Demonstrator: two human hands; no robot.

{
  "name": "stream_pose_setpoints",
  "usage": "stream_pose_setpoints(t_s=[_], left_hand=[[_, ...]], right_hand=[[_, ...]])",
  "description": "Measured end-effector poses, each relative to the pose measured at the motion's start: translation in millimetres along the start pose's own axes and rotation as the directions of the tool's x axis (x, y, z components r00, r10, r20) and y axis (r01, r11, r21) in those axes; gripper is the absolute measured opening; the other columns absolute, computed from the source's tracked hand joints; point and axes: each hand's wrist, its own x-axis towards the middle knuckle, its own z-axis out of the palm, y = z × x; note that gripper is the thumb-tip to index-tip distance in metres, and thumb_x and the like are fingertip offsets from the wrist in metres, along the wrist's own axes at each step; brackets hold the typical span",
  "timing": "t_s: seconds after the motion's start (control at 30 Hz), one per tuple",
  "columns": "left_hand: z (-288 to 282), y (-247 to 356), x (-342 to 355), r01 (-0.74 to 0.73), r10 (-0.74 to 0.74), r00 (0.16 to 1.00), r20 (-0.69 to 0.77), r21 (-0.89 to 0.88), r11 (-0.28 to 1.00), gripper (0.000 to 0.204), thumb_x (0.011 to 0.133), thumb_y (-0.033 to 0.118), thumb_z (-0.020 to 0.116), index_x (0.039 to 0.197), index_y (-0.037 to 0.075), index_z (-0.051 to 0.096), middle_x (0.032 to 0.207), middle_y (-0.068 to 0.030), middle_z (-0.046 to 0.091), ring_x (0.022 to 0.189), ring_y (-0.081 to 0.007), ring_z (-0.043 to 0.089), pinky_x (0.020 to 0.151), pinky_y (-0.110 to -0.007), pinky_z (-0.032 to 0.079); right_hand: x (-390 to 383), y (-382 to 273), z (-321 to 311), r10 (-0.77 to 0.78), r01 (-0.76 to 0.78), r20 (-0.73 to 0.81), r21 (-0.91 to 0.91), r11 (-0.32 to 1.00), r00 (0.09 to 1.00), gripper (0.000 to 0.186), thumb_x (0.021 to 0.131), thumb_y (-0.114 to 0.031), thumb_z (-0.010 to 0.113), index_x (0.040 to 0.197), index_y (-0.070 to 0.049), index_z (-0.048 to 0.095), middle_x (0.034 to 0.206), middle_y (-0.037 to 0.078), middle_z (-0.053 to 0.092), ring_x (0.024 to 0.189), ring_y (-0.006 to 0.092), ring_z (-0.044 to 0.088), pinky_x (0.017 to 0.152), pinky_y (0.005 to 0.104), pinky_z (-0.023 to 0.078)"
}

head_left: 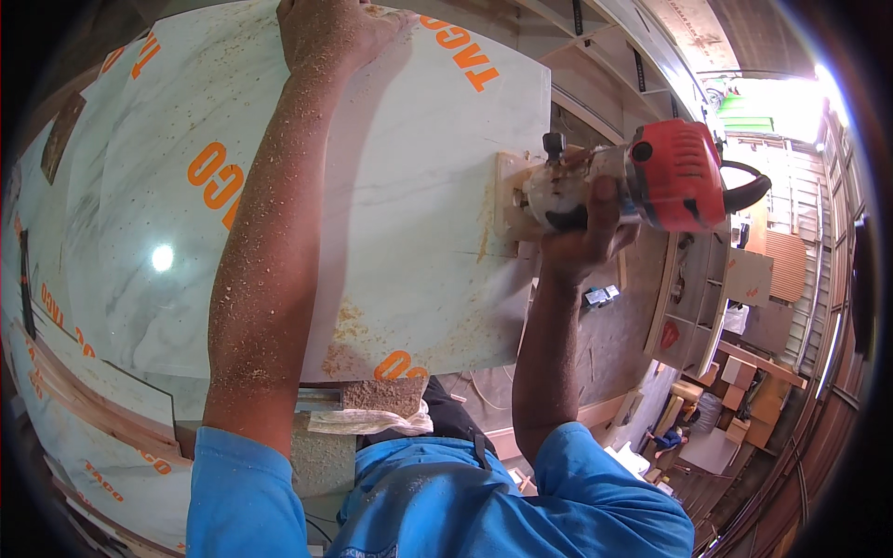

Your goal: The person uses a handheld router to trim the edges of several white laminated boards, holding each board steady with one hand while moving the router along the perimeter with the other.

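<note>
In the head view, the right hand (581,244) is clamped around a red power tool (677,177) at the right edge of a white board (428,205). The left hand (326,35) is at the far edge; whether it grips, I cannot tell. The left forearm (270,260) blocks part of the board. Sawdust (352,327) lies near the close edge; more boards (112,386) lie left.

Blue shirt (419,498), short sleeves (246,484), pale print (370,552) on front. Black trousers (456,418) below shirt hem. Sawdust (302,121) on left forearm (265,270), past shirt sleeve.
</note>
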Motion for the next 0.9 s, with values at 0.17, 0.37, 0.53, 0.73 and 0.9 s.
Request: stream_pose_setpoints(t_s=[0.17, 0.37, 0.53, 0.73, 0.9], left_hand=[[4, -1, -1, -0.043, 0.043, 0.996, -0.084, -0.002, 0.999, 0.044, 0.071, 0.045, 0.088, 0.085, 0.005, 0.076, 0.094, -0.0156, 0.074, 0.104, -0.0301, 0.066, 0.103, -0.041, 0.045], [3, -1, 0, -0.008, 0.009, 1.000, -0.026, 0.004, 1.000, 0.044, 0.070, 0.045, 0.088, 0.085, 0.005, 0.076, 0.096, -0.0158, 0.074, 0.105, -0.0299, 0.066, 0.103, -0.041, 0.044], [5, -4, 1, -0.062, 0.063, 0.995, -0.079, 0.021, 0.998, 0.042, 0.069, 0.044, 0.088, 0.083, 0.006, 0.076, 0.094, -0.0160, 0.074, 0.105, -0.0302, 0.066, 0.102, -0.041, 0.045], [4, 4, -2, 0.031, -0.032, 0.997, -0.071, -0.016, 0.999, 0.039, 0.069, 0.042, 0.088, 0.081, 0.007, 0.076, 0.093, -0.0160, 0.074, 0.103, -0.0306, 0.067, 0.099, -0.041, 0.047], [6, 4, 3, 0.040, -0.043, 0.997, -0.070, -0.045, 0.998, 0.038, 0.069, 0.041, 0.089, 0.078, 0.006, 0.076, 0.089, -0.0164, 0.075, 0.096, -0.0322, 0.069, 0.096, -0.042, 0.049]], right_hand=[[15, 5, 16, -0.098, 0.096, -0.011, -0.132, 0.987, 0.995, 0.033, 0.087, -0.019, 0.073, 0.109, 0.005, 0.066, 0.098, 0.014, 0.070, 0.086, 0.0220, 0.069, 0.077, 0.0374, 0.058], [35, 29, 24, -0.079, 0.076, -0.041, -0.064, 0.995, 0.996, 0.040, 0.087, -0.021, 0.075, 0.113, 0.006, 0.064, 0.101, 0.013, 0.069, 0.087, 0.0209, 0.069, 0.077, 0.0358, 0.059], [47, 32, 33, -0.097, 0.096, -0.039, -0.022, 0.995, 0.994, 0.040, 0.085, -0.020, 0.077, 0.113, 0.006, 0.064, 0.101, 0.013, 0.068, 0.087, 0.0207, 0.069, 0.078, 0.0354, 0.059], [45, 26, 30, -0.018, 0.018, -0.006, 0.032, 0.999, 1.000, 0.046, 0.082, -0.017, 0.084, 0.117, 0.005, 0.063, 0.104, 0.010, 0.067, 0.094, 0.0195, 0.067, 0.085, 0.0342, 0.055], [21, 14, 10, -0.002, -0.004, -0.050, -0.115, 0.993, 0.999, 0.038, 0.081, -0.015, 0.084, 0.110, 0.004, 0.067, 0.105, 0.008, 0.067, 0.092, 0.0195, 0.067, 0.084, 0.0354, 0.055]])
